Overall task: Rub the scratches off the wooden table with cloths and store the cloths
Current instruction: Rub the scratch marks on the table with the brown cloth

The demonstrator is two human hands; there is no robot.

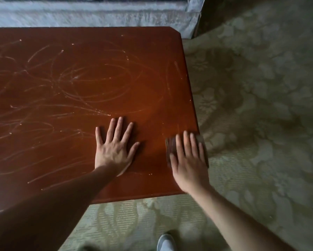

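Note:
A reddish-brown wooden table [83, 73] fills the left and middle of the head view, covered with pale curved scratches, thickest at the left and centre. My left hand [115, 147] lies flat on the tabletop with fingers spread, holding nothing. My right hand [188, 160] presses with straight fingers on a dark brown cloth [171, 145] at the table's right edge, near the front corner. The hand and cloth look blurred. Most of the cloth is hidden under the palm.
A pale blue sofa [90, 13] stands just behind the table's far edge. A green patterned carpet [260, 105] covers the floor to the right and in front. A grey shoe [165, 242] shows at the bottom.

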